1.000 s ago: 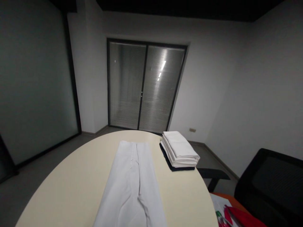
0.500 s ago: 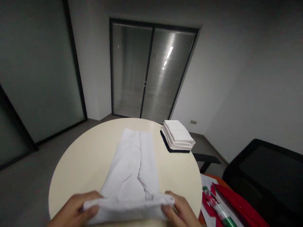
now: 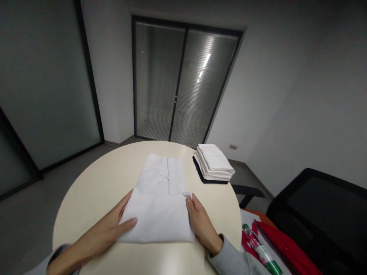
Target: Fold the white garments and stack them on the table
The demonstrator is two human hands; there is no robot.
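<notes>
A white shirt (image 3: 156,217) lies lengthwise on the round table, its near part folded over toward the far end. The front strip with small button marks (image 3: 164,177) shows beyond the fold. My left hand (image 3: 117,221) holds the shirt's left edge, thumb lying on top of the cloth and the other fingers along the side, their tips partly hidden. On the opposite edge, my right hand (image 3: 198,217) grips the corner of the folded-over part between thumb and curled fingers.
A stack of folded white cloth (image 3: 215,160) rests on a dark folded piece (image 3: 210,181) at the table's (image 3: 94,191) back right. Beside the table stand a black chair (image 3: 318,214), a bottle with a green cap (image 3: 260,248) and red cloth (image 3: 282,240).
Both hands have carried the shirt's near end forward and laid it over the rest. The raised hem now lies flat, and the shirt is shorter on the table.
</notes>
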